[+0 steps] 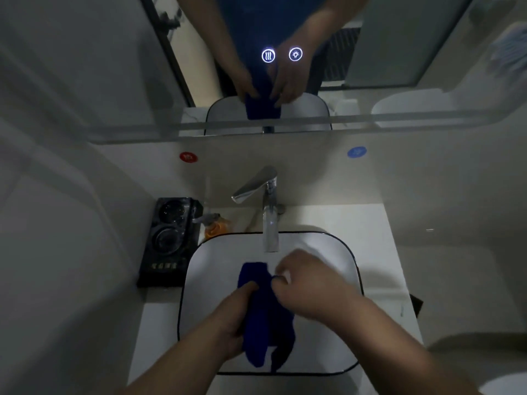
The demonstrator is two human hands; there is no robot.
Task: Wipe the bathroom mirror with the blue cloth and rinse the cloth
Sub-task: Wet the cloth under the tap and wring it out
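The blue cloth hangs bunched over the white basin, below the chrome tap's spout. My left hand grips the cloth's left side near its middle. My right hand pinches the cloth's upper right edge with its fingertips. The cloth's lower end dangles toward the basin's front rim. The bathroom mirror fills the top of the view and reflects both hands and the cloth; two lit round touch icons glow on it.
A black tray with two dark cups stands left of the basin, and an orange soap pump bottle sits beside it. Red and blue round stickers mark the wall behind the tap. White counter lies to the right.
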